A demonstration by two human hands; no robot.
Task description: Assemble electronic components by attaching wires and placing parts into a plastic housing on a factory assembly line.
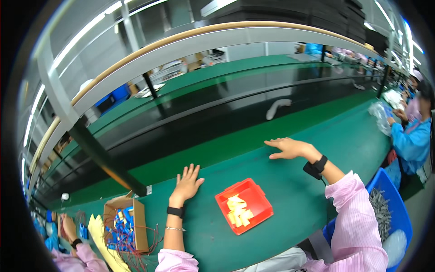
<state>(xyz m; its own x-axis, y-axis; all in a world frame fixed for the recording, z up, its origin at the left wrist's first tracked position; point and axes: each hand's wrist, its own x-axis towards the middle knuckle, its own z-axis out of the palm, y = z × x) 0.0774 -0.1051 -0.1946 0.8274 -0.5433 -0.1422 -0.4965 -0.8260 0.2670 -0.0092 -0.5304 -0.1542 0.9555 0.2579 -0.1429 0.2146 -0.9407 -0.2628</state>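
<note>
My left hand (185,185) rests by the far edge of the green worktop (201,235), fingers spread and nothing in them. My right hand (290,148) is farther right over the same edge, its fingers stretched out leftward and also holding nothing. Between my forearms stands a red plastic tray (261,201), with several small pale-yellow pieces (239,212) heaped toward its left side. Neither hand touches the tray. Each wrist has a black band. Out on the dark conveyor belt, beyond my right hand, lies a curved whitish-grey part (277,108).
At left, a cardboard box (142,226) holds blue wired cells, beside yellow sheets (100,235). A blue bin (401,217) of grey metal parts stands at my right. A dark post (102,156) rises left. Co-workers sit on both sides; a clear bag (379,117) lies near the right one.
</note>
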